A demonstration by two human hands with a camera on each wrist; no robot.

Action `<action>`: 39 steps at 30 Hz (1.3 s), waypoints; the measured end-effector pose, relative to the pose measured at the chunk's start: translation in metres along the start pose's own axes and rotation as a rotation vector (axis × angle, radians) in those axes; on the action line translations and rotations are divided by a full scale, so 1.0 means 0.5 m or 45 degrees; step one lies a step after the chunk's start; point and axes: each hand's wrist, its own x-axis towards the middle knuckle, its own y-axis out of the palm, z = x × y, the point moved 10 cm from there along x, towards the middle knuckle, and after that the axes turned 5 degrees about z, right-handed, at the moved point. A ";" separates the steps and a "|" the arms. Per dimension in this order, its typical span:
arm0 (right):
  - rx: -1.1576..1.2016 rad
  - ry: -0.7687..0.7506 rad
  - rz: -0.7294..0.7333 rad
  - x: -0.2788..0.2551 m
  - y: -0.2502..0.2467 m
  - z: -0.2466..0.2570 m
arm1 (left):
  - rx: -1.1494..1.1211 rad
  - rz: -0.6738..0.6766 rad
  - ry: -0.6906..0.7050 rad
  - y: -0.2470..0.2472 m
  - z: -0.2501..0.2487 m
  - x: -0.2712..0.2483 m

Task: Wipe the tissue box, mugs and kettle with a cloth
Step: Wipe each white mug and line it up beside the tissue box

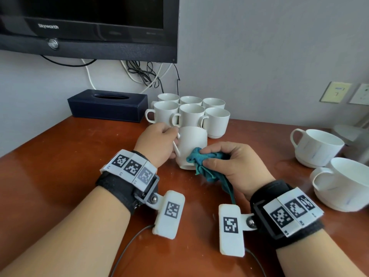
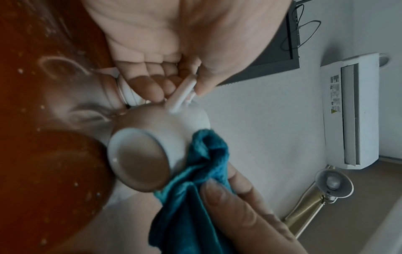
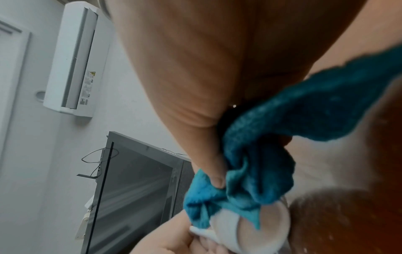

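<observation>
Head view: left hand (image 1: 157, 142) grips the handle of a mug (image 1: 191, 146), tipped so its base faces the person, likely to expose the lower wall. Right hand (image 1: 233, 164) pinches a bunched teal cloth (image 1: 201, 160) against that wall. Six mugs (image 1: 191, 110) cluster behind, tissue box (image 1: 107, 105) far left, two wide cups (image 1: 319, 146) at right. Kettle not clearly made out. Brown desk (image 1: 60, 156), speckled; TV (image 1: 89, 27) on grey wall.

Left wrist view: fingers (image 2: 152, 86) curl round the handle (image 2: 180, 96); the cloth touches the mug beside its base (image 2: 139, 161). Air conditioner (image 2: 352, 110) on wall.

Right wrist view: thumb presses the cloth onto the mug's lower edge.
</observation>
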 end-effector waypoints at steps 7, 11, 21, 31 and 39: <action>-0.031 -0.234 -0.362 0.001 -0.073 0.024 | 0.079 0.186 0.125 0.026 -0.023 -0.001; -0.038 -0.312 -0.445 0.000 -0.090 0.032 | 0.073 0.232 0.140 0.034 -0.022 -0.002; 0.012 -0.052 -0.043 0.011 -0.015 -0.004 | -0.016 0.125 -0.043 0.023 0.022 0.011; 0.020 -0.130 -0.227 0.009 -0.053 0.007 | 0.125 0.170 0.090 0.021 -0.008 0.004; 0.088 -0.116 -0.278 0.004 -0.061 0.002 | 0.196 0.200 0.143 0.015 -0.010 0.004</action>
